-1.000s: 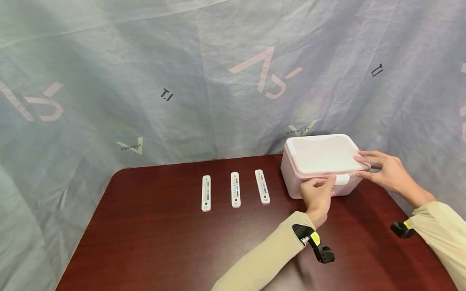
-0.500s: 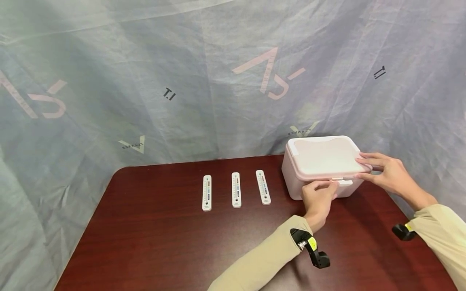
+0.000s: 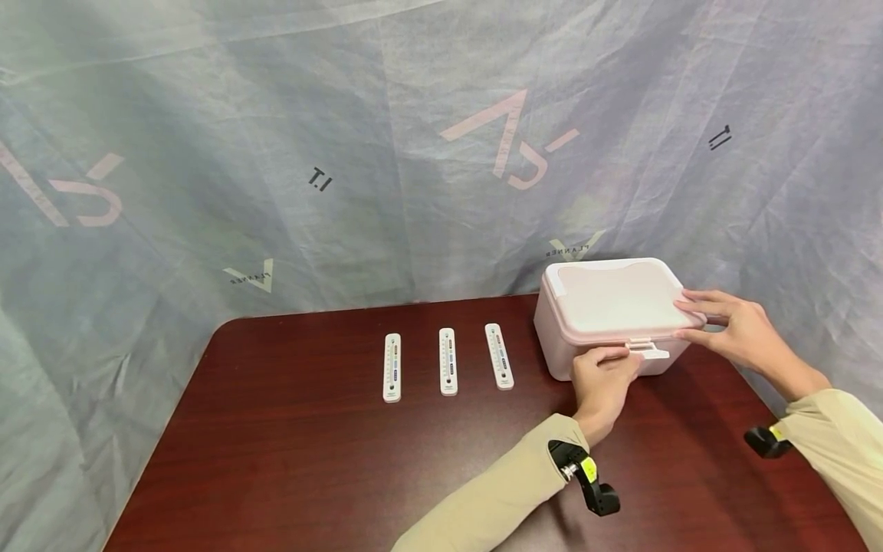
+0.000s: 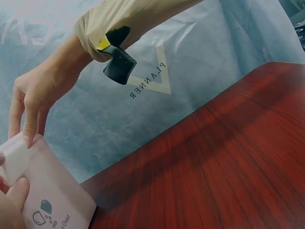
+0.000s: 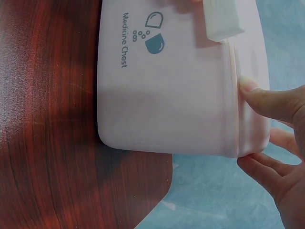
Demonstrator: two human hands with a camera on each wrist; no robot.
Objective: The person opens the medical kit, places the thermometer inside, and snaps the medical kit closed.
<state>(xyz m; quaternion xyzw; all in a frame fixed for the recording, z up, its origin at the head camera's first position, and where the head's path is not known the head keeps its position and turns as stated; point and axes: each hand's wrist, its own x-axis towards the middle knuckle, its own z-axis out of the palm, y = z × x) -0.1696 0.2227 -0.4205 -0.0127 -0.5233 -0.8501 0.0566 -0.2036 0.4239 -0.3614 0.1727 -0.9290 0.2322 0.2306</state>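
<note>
A pale pink medicine chest (image 3: 614,295) with a white-edged lid stands at the table's back right, its lid down. On its front, the white latch (image 3: 651,352) is swung outward from the body. My left hand (image 3: 604,383) pinches the latch between thumb and fingers, as the left wrist view also shows. My right hand (image 3: 741,333) grips the lid's right front corner, the thumb at the front edge and the fingers at the side. In the right wrist view, the printed words "Medicine Chest" (image 5: 125,40) show on the front wall. The chest's inside is hidden.
Three white thermometers lie in a row left of the chest: a left one (image 3: 392,368), a middle one (image 3: 448,362) and a right one (image 3: 499,356). The dark red table (image 3: 310,445) meets a grey printed curtain (image 3: 386,153) behind.
The latch has swung from lying against the chest's front to sticking outward, and my left hand has moved slightly down with it. My right hand stays at the lid's corner.
</note>
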